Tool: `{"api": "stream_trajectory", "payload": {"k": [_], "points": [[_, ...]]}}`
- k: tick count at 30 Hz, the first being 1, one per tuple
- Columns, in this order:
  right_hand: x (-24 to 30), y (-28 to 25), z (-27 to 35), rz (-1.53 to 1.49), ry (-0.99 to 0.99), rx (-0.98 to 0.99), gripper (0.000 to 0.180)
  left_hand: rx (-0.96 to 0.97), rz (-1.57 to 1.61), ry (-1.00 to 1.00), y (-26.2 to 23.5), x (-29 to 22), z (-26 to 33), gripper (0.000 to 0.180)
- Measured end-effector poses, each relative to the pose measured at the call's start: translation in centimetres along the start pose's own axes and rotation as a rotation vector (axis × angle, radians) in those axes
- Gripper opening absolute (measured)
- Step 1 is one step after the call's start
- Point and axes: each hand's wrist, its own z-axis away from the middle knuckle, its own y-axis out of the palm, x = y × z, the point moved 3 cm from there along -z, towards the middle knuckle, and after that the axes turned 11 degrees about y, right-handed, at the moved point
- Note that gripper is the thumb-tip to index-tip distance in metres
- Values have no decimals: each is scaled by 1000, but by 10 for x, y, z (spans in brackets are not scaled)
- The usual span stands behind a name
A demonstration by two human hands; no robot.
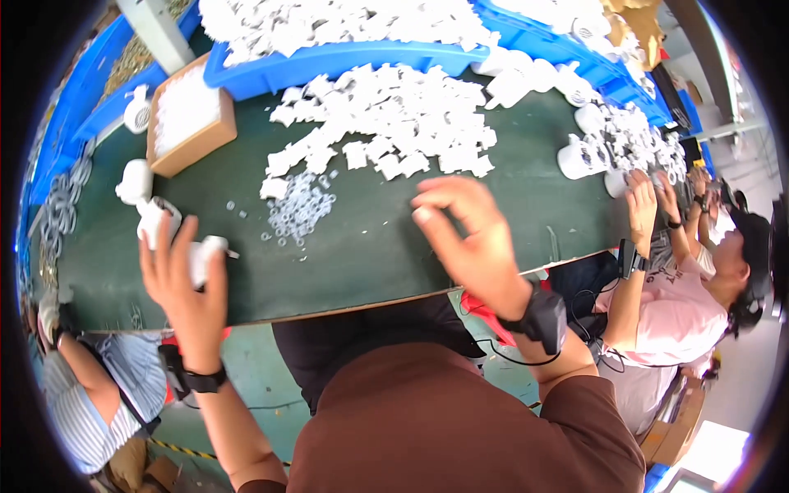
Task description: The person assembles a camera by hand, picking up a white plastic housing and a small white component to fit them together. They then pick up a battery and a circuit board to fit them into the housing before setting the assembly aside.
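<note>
White plastic housing (205, 256) in left hand (182, 283), rounded body, small nozzle pointing right, held just above the green desk (370, 255) near its front-left edge. Right hand (468, 238) hovers empty, fingers curled, just below the pile of white flat parts (386, 123); small clear rings (300, 209) scattered between both hands

The table (370, 255) carried a dark green, matt covering, smooth but scuffed toward its near edge. The white housing (204, 256) in the left hand (185, 287) looked like moulded plastic with a slight sheen. The heap of white pieces (394, 123) toward the far edge appeared matt plastic. The small rings (300, 209) were translucent and glossy. The box (191, 123) at the far left corner was brown, dull cardboard. The bins (345, 59) were smooth blue plastic.
</note>
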Motion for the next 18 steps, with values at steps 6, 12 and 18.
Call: {"api": "stream_trajectory", "payload": {"k": [6, 12, 18], "points": [[-116, -141, -37, 698, 61, -519, 38, 40, -134, -79, 35, 102, -19, 48], [-230, -252, -46, 888, 829, -595, 80, -103, -442, -173, 45, 158, -5, 68], [-245, -242, -52, 873, 706, -352, 68, -116, -190, -109, 24, 84, 3, 71]]}}
